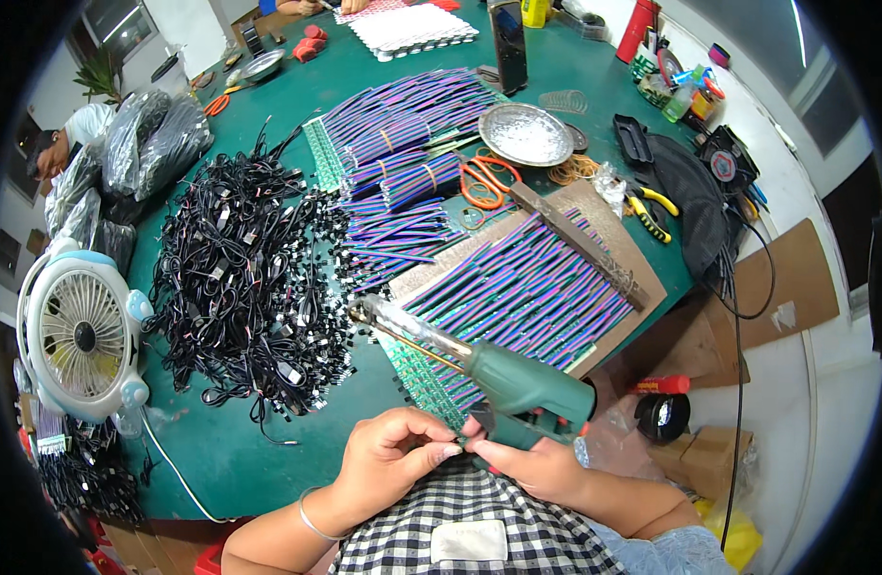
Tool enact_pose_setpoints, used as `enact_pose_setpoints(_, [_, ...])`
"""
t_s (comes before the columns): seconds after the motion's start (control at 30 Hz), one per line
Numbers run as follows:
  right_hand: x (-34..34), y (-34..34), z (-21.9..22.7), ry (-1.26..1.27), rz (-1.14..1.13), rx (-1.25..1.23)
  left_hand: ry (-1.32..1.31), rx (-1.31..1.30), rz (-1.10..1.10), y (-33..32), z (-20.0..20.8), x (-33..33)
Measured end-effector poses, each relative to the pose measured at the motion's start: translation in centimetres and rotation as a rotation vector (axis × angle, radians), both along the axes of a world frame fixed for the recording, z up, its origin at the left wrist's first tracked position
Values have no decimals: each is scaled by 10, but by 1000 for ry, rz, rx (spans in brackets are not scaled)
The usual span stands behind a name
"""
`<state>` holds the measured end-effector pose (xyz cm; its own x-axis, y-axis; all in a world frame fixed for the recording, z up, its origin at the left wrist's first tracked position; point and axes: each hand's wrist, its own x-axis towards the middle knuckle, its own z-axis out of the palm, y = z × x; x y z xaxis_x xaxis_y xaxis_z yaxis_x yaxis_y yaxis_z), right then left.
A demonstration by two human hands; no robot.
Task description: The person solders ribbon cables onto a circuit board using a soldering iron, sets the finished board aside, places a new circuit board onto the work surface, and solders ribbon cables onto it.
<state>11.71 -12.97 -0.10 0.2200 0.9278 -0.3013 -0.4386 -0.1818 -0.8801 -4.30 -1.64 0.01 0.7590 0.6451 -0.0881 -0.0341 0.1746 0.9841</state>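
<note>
My right hand (537,468) is closed round the handle of a green soldering gun (527,383), whose long metal tip points up and left over the boards. Close beside it, the thumb and fingers of my left hand (393,455) are pinched together at the table's near edge. Whatever they hold is too small to make out. Both hands' fingertips nearly meet. Just beyond them lies a panel of small green circuit boards (424,376). Rows of purple, blue and black wires (527,287) lie on a brown board (594,230), with a metal bar (580,246) across them.
A heap of black USB cables (240,278) covers the left of the green table, near a white fan (84,331). Bundled wires (393,144), orange scissors (487,182), a metal bowl (525,134), yellow pliers (652,213) and a phone (508,48) lie beyond. Another person's hands (353,5) show at the far edge.
</note>
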Motion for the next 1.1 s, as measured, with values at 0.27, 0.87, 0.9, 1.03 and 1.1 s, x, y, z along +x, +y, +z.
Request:
enact_pose_setpoints(0.27, [2, -1, 3, 10, 60, -113, 219, 623, -108, 3, 21, 7])
enact_pose_setpoints(0.87, [-5, 9, 5, -241, -23, -64, 128, 1379, 57, 18, 23, 10])
enact_pose_setpoints(0.9, [-6, 10, 6, -241, -19, -67, 148, 1352, 51, 19, 23, 9])
enact_pose_setpoints(1.03, [4, 8, 11, -202, -76, -36, 213, 1153, 135, 48, 16, -5])
enact_pose_setpoints(1.1, [19, -6, 10, -333, -64, 15, 329, 1142, 224, 64, 5, -9])
